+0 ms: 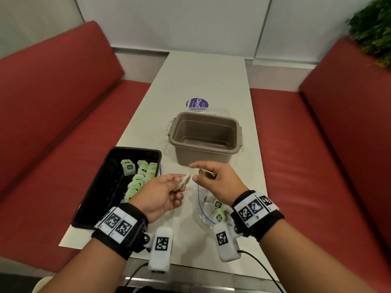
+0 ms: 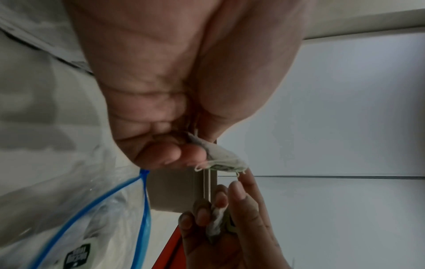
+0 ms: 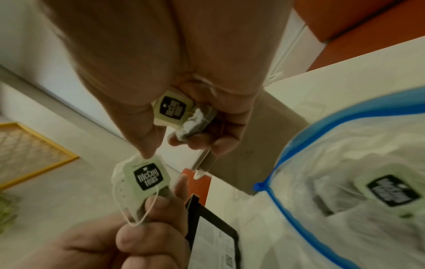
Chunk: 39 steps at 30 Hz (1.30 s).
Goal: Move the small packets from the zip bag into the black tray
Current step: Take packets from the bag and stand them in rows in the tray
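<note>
The black tray lies at the table's left with several pale green packets inside. Just right of it, above the table, my left hand pinches one small tea packet by its lower end; its string loops over my thumb. My right hand curls its fingers round a second packet, and its thumb tip touches the top of the left hand's packet. The clear zip bag with a blue seal lies under both hands, with a few packets inside.
A brown plastic tub stands just beyond the hands, mid-table. Behind it lies a round purple label. Red bench seats flank the narrow white table. Cables trail from the wrist cameras at the near edge.
</note>
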Available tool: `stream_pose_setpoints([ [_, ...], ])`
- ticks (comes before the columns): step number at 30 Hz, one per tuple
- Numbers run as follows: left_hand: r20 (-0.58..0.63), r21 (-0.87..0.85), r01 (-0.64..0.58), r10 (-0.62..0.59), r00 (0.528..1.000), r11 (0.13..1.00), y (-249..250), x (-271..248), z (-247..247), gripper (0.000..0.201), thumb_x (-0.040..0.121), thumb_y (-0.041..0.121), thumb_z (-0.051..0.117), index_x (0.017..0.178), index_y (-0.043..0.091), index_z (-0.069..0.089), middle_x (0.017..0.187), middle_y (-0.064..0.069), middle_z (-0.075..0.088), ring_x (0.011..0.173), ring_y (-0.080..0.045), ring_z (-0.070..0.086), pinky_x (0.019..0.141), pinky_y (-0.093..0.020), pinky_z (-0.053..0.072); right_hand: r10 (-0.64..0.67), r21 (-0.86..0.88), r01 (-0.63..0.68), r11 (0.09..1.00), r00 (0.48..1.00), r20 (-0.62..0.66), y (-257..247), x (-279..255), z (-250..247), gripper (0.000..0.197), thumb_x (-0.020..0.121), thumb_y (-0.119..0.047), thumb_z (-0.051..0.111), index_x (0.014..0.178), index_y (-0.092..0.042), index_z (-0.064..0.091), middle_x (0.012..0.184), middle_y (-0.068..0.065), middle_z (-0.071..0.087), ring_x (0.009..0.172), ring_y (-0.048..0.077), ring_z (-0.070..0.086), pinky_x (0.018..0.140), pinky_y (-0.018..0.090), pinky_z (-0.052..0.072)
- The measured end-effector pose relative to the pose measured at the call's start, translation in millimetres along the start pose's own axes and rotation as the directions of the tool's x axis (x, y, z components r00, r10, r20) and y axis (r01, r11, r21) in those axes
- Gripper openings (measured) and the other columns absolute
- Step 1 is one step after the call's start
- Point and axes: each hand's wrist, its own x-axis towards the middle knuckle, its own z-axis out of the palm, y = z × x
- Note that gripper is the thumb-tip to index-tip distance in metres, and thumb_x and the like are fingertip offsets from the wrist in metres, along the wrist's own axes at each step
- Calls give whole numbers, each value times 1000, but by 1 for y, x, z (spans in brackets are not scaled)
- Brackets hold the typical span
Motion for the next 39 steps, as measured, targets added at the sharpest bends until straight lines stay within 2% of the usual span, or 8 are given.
stream_pose_setpoints([
  [3,28,44,26,-27,999,999,12,-6,-17,26,104,11,44,122,1,60,70,-5,56,54,-13,48,52,-23,43,-26,-76,27,997,1000,14,-19,13,15,4,86,-18,75,88,-21,77,86,-6,74,82,5,67,78,13,48],
  [6,-8,145,16,-15,1000,989,25,-14,-34,27,103,18,48,122,6,62,82,-6,69,62,-16,59,59,-26,48,-23,-129,25,991,1000,16,-29,28,36,7,87,-21,74,81,-24,73,81,-9,71,76,3,63,78,21,50],
  [11,-109,279,-163,200,974,946,51,-24,-70,39,91,53,58,105,21,73,101,5,75,96,-16,69,82,-33,54,-24,-152,16,988,999,-48,-41,50,71,17,92,-22,67,76,-29,66,68,-13,60,62,5,54,64,23,45],
  [16,-66,441,-325,391,918,837,65,-28,-102,12,88,23,73,99,21,77,89,2,76,74,-1,66,71,-20,48,4,-94,-9,996,999,-50,-48,67,108,15,89,-20,70,76,-26,68,63,-13,60,56,2,52,59,21,44],
  [21,-81,512,-330,427,900,793,74,-24,-140,9,87,20,75,95,19,77,87,-1,77,82,-10,72,81,-25,55,42,-199,-35,979,999,32,-58,88,142,8,84,-24,76,80,-22,70,69,-8,67,57,2,54,58,19,44],
  [25,-173,541,-312,466,867,781,87,-16,-176,11,84,15,77,95,14,74,85,-11,74,68,-9,66,66,-20,52,106,-310,-102,945,994,-2,-61,116,169,11,83,-25,77,77,-26,68,74,-6,69,61,5,56,63,22,44],
  [30,-242,608,-223,445,862,762,99,-4,-223,9,82,18,79,88,16,72,73,-2,62,62,-9,56,62,-19,46,227,-430,-206,879,974,-2,-56,148,202,19,81,-20,78,70,-30,66,72,-7,66,68,8,60,66,21,45],
  [39,-136,682,-29,165,977,731,87,12,-250,24,83,27,79,100,17,66,79,-3,68,62,-13,64,57,-25,52,463,-709,-385,591,881,-93,-29,185,239,10,84,-30,70,76,-24,71,80,1,71,79,22,68,70,27,52],
])
